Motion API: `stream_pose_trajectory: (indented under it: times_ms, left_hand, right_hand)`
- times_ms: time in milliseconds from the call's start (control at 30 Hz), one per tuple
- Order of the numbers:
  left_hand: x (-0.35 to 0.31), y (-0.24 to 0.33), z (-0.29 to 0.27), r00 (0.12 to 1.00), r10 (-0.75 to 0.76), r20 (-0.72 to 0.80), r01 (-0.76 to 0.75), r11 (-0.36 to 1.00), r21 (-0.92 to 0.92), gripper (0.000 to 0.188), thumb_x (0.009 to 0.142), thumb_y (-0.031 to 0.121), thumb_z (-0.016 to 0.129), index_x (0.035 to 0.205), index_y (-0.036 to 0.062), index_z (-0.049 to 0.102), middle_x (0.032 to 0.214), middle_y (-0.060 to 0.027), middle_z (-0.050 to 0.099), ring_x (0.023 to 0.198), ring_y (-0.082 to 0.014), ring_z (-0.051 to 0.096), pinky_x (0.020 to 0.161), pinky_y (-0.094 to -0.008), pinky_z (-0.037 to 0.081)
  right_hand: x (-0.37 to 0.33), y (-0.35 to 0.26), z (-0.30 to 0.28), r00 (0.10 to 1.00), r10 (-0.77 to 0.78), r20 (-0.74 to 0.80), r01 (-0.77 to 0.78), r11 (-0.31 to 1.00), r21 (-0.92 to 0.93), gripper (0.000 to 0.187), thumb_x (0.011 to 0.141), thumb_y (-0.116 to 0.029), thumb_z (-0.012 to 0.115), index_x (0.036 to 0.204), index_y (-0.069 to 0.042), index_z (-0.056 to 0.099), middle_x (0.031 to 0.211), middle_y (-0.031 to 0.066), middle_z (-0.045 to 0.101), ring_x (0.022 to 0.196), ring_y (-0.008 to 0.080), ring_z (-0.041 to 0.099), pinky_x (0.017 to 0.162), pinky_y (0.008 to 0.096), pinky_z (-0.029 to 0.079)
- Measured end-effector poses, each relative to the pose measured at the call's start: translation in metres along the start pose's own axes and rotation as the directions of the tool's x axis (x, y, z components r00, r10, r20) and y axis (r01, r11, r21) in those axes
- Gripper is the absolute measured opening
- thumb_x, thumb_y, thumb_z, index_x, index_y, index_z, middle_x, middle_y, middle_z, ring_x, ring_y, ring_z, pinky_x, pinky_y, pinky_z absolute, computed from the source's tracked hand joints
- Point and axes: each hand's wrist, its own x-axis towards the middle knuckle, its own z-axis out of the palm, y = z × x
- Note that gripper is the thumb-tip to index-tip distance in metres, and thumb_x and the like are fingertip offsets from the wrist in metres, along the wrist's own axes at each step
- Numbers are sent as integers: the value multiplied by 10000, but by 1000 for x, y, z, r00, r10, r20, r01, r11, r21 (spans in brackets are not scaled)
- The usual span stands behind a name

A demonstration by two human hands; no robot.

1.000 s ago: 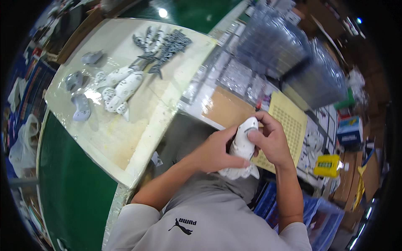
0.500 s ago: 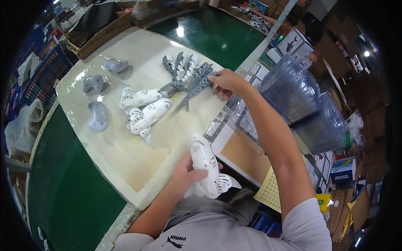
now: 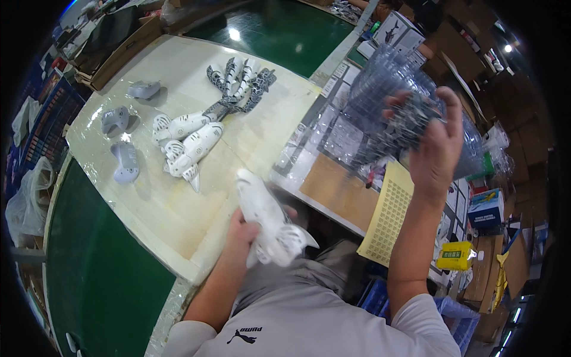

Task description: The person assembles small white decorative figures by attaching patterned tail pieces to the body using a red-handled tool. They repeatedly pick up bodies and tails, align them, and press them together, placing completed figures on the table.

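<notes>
My left hand (image 3: 239, 231) is closed around a white toy fish body (image 3: 260, 205) with slotted vents and fins, held above my lap at the table's near edge. Up at the right, my right hand (image 3: 438, 146) grips a dark grey patterned toy tail piece (image 3: 410, 122), blurred by motion, in front of the clear plastic trays. On the cream table lie two more white fish bodies (image 3: 197, 146), side by side. Behind them several grey-and-white patterned tail pieces (image 3: 238, 83) are bunched together.
Three pale grey handheld controllers (image 3: 125, 162) lie at the table's left. Stacked clear plastic trays (image 3: 380, 77) stand on the right-hand bench. A yellow sticker sheet (image 3: 386, 208) hangs at its edge, near a yellow bottle (image 3: 457, 256). Green surfaces (image 3: 89, 250) flank the table.
My right hand has lifted a patterned tail piece off the table and swung it right, toward the plastic trays. My left hand keeps its hold on the white body; the view has shifted.
</notes>
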Motion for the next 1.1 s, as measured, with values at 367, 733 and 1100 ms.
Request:
stream_pose_trajectory:
  times_ms: [367,733,1100]
  left_hand:
    - [33,-19,61,987,91,135,-32,922,-385,622,1099,524,491,1535,80,501,1530,-237,547,1330,-410,612,946,-578,622]
    - [35,-50,113,989,116,93,-113,993,-44,671,1069,441,605,1584,53,418,1579,-247,494,1390,-389,564,1127,-544,519]
    - [33,-38,109,944,264,199,-321,878,355,803,1044,417,665,1646,53,280,1554,-152,504,1457,-315,480,1245,-495,354]
  right_hand:
    - [-185,1,-16,884,429,186,-466,845,262,703,852,-457,884,1347,-84,552,1233,194,707,1150,320,725,879,450,626]
    - [-219,-27,-34,945,311,-105,-328,911,-251,779,887,-291,874,1500,19,508,1243,216,725,1109,291,720,962,368,540]
    - [-205,-14,-32,975,175,-141,-222,835,-503,585,812,-289,935,1231,62,725,1134,193,775,1020,248,754,892,327,574]
